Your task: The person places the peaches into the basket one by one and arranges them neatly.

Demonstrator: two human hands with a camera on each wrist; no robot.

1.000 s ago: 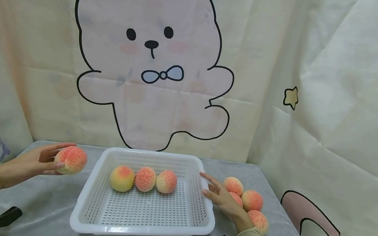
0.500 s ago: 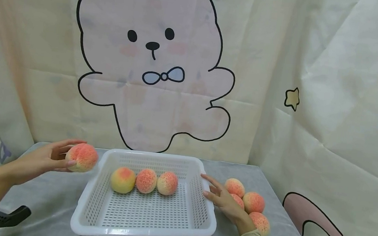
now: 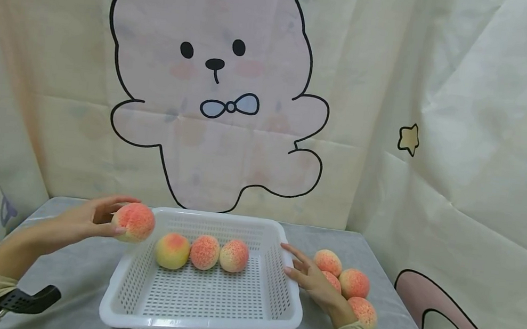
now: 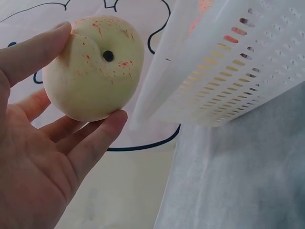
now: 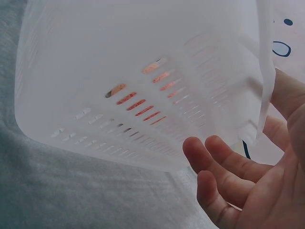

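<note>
In the head view my left hand [image 3: 79,223] holds a peach [image 3: 133,222] over the left rim of a white plastic basket [image 3: 199,321]. The left wrist view shows the thumb on one side of this peach [image 4: 97,71] and fingers beneath it, its pale underside with a dark pit facing the camera. Three peaches sit in a row inside the basket, the leftmost peach [image 3: 172,251] yellower than the others. My right hand [image 3: 316,282] grips the basket's right rim; in the right wrist view several fingers [image 5: 224,167] curl near the outer wall.
Several more peaches [image 3: 354,283] lie in a group on the grey tablecloth [image 3: 72,284], right of the basket and partly behind my right hand. A cartoon-printed curtain [image 3: 227,144] hangs at the back and sides.
My left hand has carried its peach rightward, from beside the basket to its left rim. The right hand stays at the right rim, and the basket's peaches keep their places.
</note>
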